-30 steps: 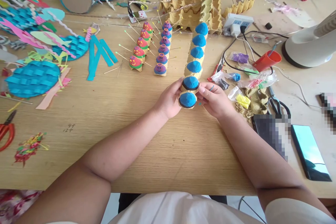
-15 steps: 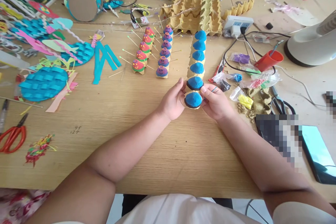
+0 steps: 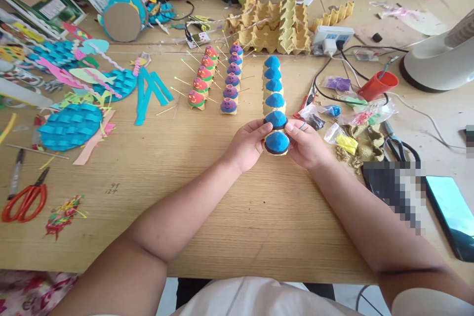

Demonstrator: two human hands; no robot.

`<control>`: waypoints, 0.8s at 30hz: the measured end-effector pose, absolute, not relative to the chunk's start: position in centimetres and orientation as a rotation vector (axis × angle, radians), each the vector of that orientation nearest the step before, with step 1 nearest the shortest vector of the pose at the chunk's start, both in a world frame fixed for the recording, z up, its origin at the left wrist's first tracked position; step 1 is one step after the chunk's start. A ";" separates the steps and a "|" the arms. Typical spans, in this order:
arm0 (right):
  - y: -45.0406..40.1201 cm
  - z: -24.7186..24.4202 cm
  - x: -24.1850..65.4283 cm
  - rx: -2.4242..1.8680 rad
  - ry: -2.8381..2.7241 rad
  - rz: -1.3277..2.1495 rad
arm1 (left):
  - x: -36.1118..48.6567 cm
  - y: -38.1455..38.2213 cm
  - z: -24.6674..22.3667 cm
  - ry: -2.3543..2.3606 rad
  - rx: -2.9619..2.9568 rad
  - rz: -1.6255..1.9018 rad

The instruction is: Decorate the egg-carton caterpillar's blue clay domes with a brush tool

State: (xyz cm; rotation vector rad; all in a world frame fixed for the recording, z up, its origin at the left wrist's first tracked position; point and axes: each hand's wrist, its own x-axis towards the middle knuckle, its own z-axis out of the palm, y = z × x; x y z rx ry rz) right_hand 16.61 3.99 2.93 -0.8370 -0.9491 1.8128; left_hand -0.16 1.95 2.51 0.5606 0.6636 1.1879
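A strip of egg carton (image 3: 274,100) with several cups capped in blue clay stretches away from me in the middle of the table. Dark bands run round the two nearest cups. My left hand (image 3: 252,144) grips the strip's near end from the left, thumb against the second cup. From the right, my right hand (image 3: 305,142) holds the same part, its thumb on the dark band; a thin blue tool or stick shows by its fingers. Left of the strip stand a purple-and-blue carton caterpillar (image 3: 231,80) and a red-and-green carton caterpillar (image 3: 202,79), both with pins stuck in.
Egg cartons (image 3: 274,27) and a power strip (image 3: 332,35) lie at the back. Clay packets (image 3: 346,143), black scissors (image 3: 393,143), a red cup (image 3: 383,84) and a phone (image 3: 452,215) are to the right. Woven blue paper pieces (image 3: 70,126) and red-handled scissors (image 3: 27,200) lie left.
My left thumb has come down onto the second cup's edge. The strip has turned slightly, its far end swinging left. The whole view has shifted a little.
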 end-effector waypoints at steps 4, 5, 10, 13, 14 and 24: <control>4.1 2.7 16.8 -0.840 -0.956 1.827 | -0.1 2.0 2.5 0.670 0.545 1.197; 4.1 2.7 16.8 -0.846 -0.951 1.818 | -0.1 2.0 2.6 0.665 0.540 1.200; 3.9 2.8 16.5 -0.864 -0.906 1.788 | 0.1 1.7 2.8 0.620 0.515 1.206; 3.7 3.0 16.3 -0.861 -0.875 1.787 | 0.1 1.7 2.8 0.606 0.510 1.196; 3.7 3.0 16.2 -0.860 -0.874 1.784 | 0.0 1.7 2.8 0.608 0.510 1.190; 4.9 2.7 18.4 -0.771 -1.021 1.999 | -0.1 1.9 2.1 0.714 0.511 1.198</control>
